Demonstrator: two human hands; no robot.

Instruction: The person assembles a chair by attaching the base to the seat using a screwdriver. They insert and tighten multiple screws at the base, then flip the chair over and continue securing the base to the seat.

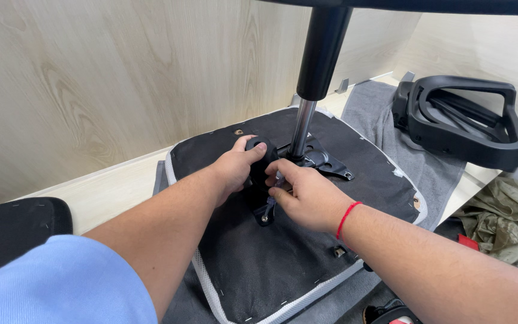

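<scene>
An upturned office-chair seat with a black fabric underside and a white stitched edge lies flat on a grey towel spread over the light wooden desk, and both hands work at its middle. The left hand is wrapped around a round black plastic knob on the side of the black metal tilt mechanism plate that sits on the seat; its fingers are curled closed on the knob, thumb lying over the top. The right hand, with a red string bracelet at the wrist, lies just beside it on the near side, its fingers pinched narrowly on something small at the plate's near end, too hidden to identify. From the plate a gas lift column, chrome below and black above, rises nearly upright, directly beyond both hands. The plate's long axis runs from the near bolt towards the far right. A black plastic chair frame part rests well apart on the right, and olive green cloth lies below it.
</scene>
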